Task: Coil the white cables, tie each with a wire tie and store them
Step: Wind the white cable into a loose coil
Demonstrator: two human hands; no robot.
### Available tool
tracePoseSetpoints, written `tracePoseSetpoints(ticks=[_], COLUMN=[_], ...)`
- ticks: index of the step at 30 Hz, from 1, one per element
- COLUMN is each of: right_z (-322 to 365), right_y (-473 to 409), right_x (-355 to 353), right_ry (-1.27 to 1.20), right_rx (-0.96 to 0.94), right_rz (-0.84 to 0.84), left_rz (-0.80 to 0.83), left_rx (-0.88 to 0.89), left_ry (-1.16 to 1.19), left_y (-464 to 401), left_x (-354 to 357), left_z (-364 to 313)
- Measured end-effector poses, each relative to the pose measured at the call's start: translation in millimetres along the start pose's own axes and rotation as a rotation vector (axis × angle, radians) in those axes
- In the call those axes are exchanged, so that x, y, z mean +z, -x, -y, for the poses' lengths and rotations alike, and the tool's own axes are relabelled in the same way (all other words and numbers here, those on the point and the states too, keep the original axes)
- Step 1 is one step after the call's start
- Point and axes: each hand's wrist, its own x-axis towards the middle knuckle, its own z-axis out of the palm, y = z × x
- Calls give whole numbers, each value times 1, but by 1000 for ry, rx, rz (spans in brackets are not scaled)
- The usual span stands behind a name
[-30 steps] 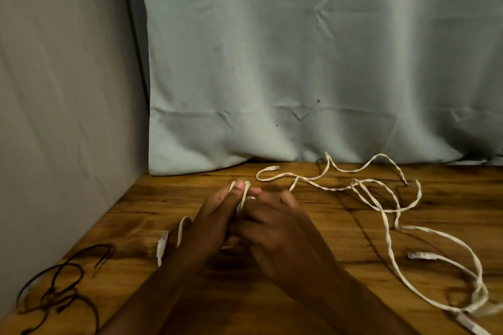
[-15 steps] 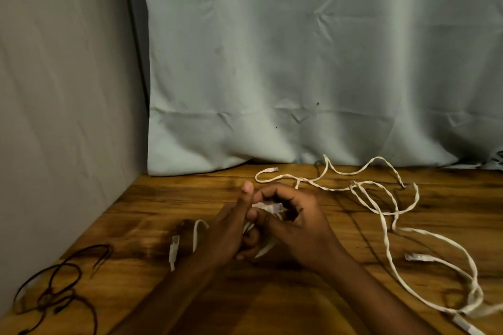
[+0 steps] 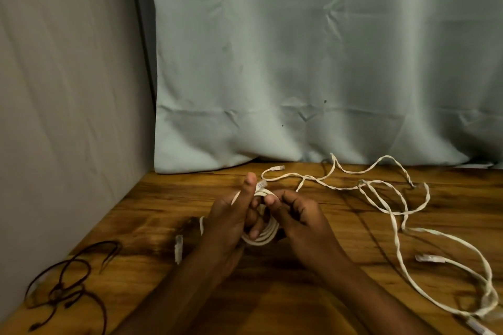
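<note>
Coil (image 3: 261,236) at table (image 3: 163,198) centre, gripped by left hand (image 3: 231,223); right hand (image 3: 296,215) pinches its top, probably wrapping. Keep loops even; ties (image 3: 65,288) at 8 o'clock.

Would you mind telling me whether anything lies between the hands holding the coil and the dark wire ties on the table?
Nothing visible blocks the way. The left hand and right hand grip the coiled white cable; the dark thin wire ties lie at the wooden table's near-left corner. Only a loose white cable end lies on the wood between them.
</note>
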Motion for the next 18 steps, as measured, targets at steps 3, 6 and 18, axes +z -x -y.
tracePoseSetpoints(ticks=[3, 6, 18], right_z=[-5, -9, -3], right_y=[1, 1, -5], right_x=[-2, -3, -27], right_ry=[151, 360, 808], right_rx=[-40, -102, -203], right_rz=[-44, -66, 4], left_rz=[-35, -45, 112], left_rx=[65, 155, 357], left_ry=[-111, -184, -619], left_y=[-1, 1, -1], left_x=[0, -1, -5], left_z=[5, 11, 21])
